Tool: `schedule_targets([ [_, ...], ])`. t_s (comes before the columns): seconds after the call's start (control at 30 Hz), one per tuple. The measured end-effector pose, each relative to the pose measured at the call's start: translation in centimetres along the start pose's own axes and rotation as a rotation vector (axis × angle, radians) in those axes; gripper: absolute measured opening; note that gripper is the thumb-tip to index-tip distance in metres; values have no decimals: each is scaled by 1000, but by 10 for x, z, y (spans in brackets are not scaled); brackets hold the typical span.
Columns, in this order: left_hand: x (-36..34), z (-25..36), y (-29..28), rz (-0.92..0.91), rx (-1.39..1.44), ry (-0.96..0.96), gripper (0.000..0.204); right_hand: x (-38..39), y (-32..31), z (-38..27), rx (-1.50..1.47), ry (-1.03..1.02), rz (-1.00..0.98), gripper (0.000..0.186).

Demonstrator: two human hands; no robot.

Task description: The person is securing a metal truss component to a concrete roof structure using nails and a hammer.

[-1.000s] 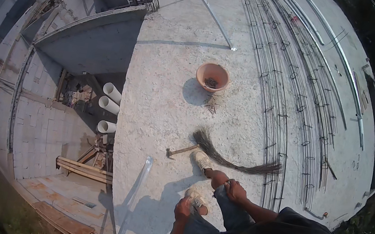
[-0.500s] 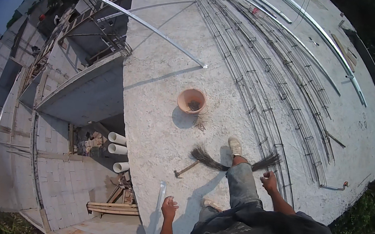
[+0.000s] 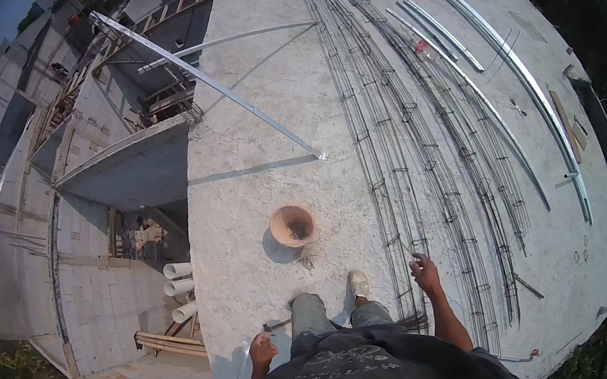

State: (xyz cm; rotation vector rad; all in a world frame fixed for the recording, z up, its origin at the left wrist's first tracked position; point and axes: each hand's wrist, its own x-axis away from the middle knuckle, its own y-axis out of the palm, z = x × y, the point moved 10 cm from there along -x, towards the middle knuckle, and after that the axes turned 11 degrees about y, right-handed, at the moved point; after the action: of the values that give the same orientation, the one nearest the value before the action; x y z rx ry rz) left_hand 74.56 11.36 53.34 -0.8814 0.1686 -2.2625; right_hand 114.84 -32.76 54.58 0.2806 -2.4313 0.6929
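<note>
My left hand (image 3: 263,351) hangs low beside my left leg, its fingers loosely bent and nothing visible in them. A hammer (image 3: 276,326) shows just beyond it, partly hidden by my leg; it looks to be on the slab. Out to the right, my right hand (image 3: 426,274) is held over the near end of the long rebar cages (image 3: 401,182), fingers apart and holding nothing. Dark tie wire (image 3: 415,321) shows beside my right leg, mostly hidden by my body. Ahead of my feet stands an orange bucket (image 3: 282,228) with dark bits inside.
A rough concrete slab (image 3: 241,179) lies underfoot, dropping off at its left edge near white pipes (image 3: 179,271). A slanted metal bar (image 3: 209,81) rises over that edge from the slab. Silver metal tubes (image 3: 518,57) and planks (image 3: 564,121) lie at the far right.
I have stepped forward: the bucket and rebar cages are nearer, and the hammer and tie wire have slipped back toward my body. My right hand has risen in view; my left has moved lower.
</note>
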Motion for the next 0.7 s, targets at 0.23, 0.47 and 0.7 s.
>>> schedule_targets([
  [0.23,-90,71,50,33,144,-10,34,-108,-21,-90,432,-104,149,47],
  [0.47,-170,-20,65,-219,-845,568,28,-218,20,-98,310,-130,35,50],
  [0.7,-349,317,143,-44,52,201,32,-218,5,-111,103,392,-235,42],
])
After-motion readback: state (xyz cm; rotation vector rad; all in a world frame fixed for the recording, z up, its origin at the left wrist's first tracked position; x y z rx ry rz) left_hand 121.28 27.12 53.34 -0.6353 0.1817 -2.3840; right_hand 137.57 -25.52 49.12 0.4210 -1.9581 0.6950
